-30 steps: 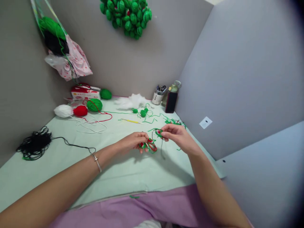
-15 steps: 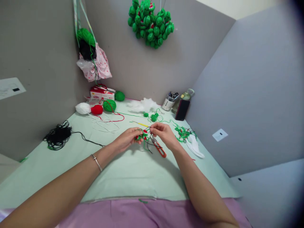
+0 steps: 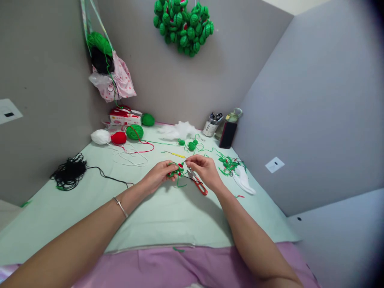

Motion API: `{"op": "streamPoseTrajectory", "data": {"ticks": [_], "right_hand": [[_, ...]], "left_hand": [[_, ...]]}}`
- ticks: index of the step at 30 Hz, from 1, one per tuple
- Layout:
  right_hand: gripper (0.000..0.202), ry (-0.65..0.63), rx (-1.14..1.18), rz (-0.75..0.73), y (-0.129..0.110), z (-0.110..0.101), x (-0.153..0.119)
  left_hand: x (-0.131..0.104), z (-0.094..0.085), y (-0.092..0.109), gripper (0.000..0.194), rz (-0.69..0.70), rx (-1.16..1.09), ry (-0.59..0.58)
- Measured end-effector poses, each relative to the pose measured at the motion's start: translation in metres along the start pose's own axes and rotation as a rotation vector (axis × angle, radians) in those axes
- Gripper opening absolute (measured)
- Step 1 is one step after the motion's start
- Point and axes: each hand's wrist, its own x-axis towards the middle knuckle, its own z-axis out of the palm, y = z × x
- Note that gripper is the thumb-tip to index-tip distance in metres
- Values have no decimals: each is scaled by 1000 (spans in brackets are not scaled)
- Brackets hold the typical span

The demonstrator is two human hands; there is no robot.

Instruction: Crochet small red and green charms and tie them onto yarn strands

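Note:
My left hand (image 3: 160, 176) is closed around a small crocheted piece (image 3: 180, 170) in green and red, partly hidden by the fingers. Loose green tails hang from it. Close beside it on the right, my right hand (image 3: 204, 168) pinches a thin strand of black yarn (image 3: 186, 161) at the piece's upper edge. Orange-handled scissors (image 3: 201, 188) lie on the table just under my right hand, with black yarn near them. Beyond my hands rests a yellow crochet hook (image 3: 178, 155).
Farther back lie small green crocheted balls (image 3: 192, 146) and white stuffing (image 3: 178, 131). White yarn (image 3: 101, 137), red yarn (image 3: 119, 138), green yarn (image 3: 135, 132) and a black yarn heap (image 3: 69, 172) are at left. Green scraps (image 3: 229, 165), a phone (image 3: 228, 135) and a pen cup (image 3: 210, 127) stand right.
My right fingers have come closer to the crocheted piece, and the black strands that dangled below it have shifted. The whole view has moved slightly.

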Motion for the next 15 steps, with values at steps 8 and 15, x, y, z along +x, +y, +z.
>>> {"op": "streamPoseTrajectory", "data": {"ticks": [8, 15], "right_hand": [[12, 24, -179, -119, -2, -1, -2], [17, 286, 19, -44, -2, -66, 8]], "left_hand": [[0, -2, 4, 23, -6, -33, 74], [0, -16, 13, 17, -37, -161, 71]]}}
